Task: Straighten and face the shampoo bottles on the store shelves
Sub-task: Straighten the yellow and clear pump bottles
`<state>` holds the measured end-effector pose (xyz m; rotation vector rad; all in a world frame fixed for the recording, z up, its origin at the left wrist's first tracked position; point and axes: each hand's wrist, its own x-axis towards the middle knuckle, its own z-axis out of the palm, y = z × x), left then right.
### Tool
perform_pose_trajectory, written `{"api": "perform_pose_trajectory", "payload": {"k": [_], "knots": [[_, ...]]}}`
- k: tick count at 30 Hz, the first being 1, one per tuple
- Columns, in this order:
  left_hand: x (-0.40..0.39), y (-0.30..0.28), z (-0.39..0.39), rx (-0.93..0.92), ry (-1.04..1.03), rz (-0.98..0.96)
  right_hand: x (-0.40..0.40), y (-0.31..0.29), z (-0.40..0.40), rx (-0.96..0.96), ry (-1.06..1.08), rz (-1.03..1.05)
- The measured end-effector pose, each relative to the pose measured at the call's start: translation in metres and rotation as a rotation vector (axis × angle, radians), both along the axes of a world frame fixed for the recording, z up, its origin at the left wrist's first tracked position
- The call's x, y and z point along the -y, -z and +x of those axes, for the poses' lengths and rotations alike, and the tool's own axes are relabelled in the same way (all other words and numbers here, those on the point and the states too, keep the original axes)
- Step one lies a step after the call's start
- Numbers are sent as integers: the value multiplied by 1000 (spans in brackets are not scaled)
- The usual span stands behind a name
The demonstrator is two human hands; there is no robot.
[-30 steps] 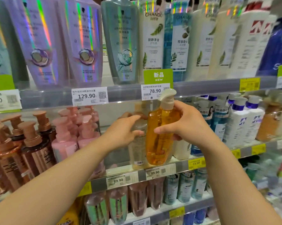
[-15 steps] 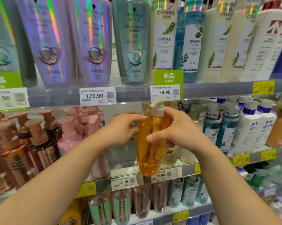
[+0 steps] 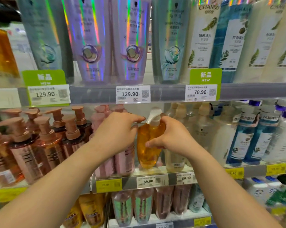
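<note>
Both forearms reach up and forward to the middle shelf (image 3: pixel 155 176). The right hand (image 3: pixel 170 137) curls its fingers round the amber pump bottle (image 3: pixel 148 145), which stands at the shelf's near edge. The left hand (image 3: pixel 117 129) touches the bottle's left shoulder, forefinger extended toward the white pump (image 3: pixel 153 116).

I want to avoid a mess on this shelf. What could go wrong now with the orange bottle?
1. The orange bottle sits tilted at the shelf edge; if the right hand loosens, it may fall off.
2. The left hand is close against the pink bottles and could knock them.
3. The pump head is turned sideways, so pressing it may leak.
</note>
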<state>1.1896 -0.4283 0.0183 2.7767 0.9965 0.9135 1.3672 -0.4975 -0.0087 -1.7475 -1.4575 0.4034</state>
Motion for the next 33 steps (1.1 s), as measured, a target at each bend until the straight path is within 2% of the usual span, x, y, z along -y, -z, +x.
{"api": "perform_pose_trajectory", "payload": {"k": [4,12,19,23,26,30,33], "knots": [[0,6,1,-26,31,-14,-9,-1,-1,6,46,-30],[-14,13,12,-101,3,61,-19,-9,-5,215,62,-152],[-13,11,11,-149,26,124,-15,-3,-10,384,158,-65],[-2,8,8,-200,46,223,-4,5,-11,341,189,-18],[13,6,10,-158,151,321,16,7,-12,201,237,112],[28,8,27,-179,311,286,48,13,-6,17,315,247],[35,16,49,-198,357,253,71,22,10,-88,376,256]]}}
